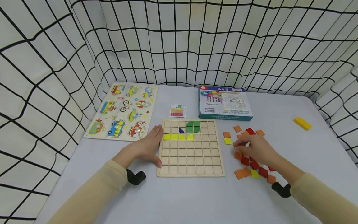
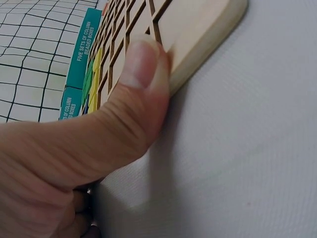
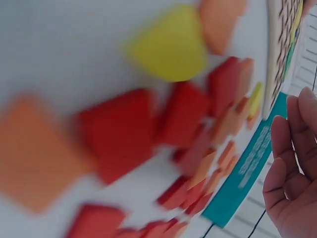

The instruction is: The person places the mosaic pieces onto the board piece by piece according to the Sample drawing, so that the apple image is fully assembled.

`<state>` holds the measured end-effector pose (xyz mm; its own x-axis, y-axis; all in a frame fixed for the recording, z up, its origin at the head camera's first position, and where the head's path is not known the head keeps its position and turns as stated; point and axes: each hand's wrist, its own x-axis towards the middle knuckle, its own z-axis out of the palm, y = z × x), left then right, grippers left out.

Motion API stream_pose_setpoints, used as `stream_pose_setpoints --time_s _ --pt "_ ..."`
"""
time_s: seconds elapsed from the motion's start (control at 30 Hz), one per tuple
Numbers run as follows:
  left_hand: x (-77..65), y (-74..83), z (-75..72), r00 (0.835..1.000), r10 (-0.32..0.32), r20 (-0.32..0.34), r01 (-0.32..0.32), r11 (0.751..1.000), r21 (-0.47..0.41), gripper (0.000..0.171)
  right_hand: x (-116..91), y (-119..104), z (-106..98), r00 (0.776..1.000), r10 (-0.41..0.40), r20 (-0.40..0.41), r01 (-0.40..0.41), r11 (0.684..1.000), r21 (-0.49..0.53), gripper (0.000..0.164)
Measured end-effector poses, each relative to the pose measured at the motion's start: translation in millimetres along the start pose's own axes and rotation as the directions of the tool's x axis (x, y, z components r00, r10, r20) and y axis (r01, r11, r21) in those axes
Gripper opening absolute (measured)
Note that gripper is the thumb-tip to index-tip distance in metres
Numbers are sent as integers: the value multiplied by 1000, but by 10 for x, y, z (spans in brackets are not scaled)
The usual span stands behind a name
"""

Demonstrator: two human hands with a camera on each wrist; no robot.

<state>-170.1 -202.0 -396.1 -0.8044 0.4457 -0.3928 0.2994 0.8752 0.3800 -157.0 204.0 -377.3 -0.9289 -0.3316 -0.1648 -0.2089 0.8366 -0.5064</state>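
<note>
A square wooden grid board (image 1: 190,169) lies on the table, with yellow pieces (image 1: 174,137), green pieces (image 1: 193,127) and one dark blue piece (image 1: 181,130) in its cells. My left hand (image 1: 145,144) is spread along the board's left edge; in the left wrist view its thumb (image 2: 141,69) presses on the rim. Over the loose tiles to the right hovers my right hand (image 1: 260,147), its fingers loosely bent. Red tiles (image 3: 121,131), orange tiles (image 3: 37,153) and a yellow piece (image 3: 171,44) lie scattered below it. I see no tile between the fingers; its fingertips partly hide the tiles beneath.
Behind the board lie a small pattern card (image 1: 177,110) and a flat teal-edged box (image 1: 225,104). A picture puzzle board (image 1: 123,110) lies at the left, a yellow block (image 1: 302,123) at the far right. Black netting (image 1: 174,43) surrounds the table's back and sides.
</note>
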Motion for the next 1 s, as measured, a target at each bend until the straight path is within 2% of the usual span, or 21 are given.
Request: stream_pose_setpoints --time_s 0.2,0.33,0.5,0.7,0.8,1.0 --pt "-26 -15 -11 1000 8 1 -8 1000 -5 139 -427 295 61 1000 -12 4 12 999 -35 17" --pt "-43 -43 -1 1000 25 -3 -25 1000 -14 139 -515 362 111 999 -46 -25 44 996 -72 20" --pt "-54 -58 13 1000 18 -3 -18 999 -27 138 -350 291 124 991 -113 -72 104 987 -126 34" --pt "-46 -38 14 1000 17 2 -17 999 -28 137 -15 212 143 991 -136 6 136 983 -126 48" --pt "-38 -27 7 1000 19 1 -19 1000 -20 137 128 197 157 987 -157 37 161 977 -140 49" --pt "-33 0 -13 1000 19 -2 -19 1000 -10 138 308 159 159 987 -160 23 162 977 -141 38"
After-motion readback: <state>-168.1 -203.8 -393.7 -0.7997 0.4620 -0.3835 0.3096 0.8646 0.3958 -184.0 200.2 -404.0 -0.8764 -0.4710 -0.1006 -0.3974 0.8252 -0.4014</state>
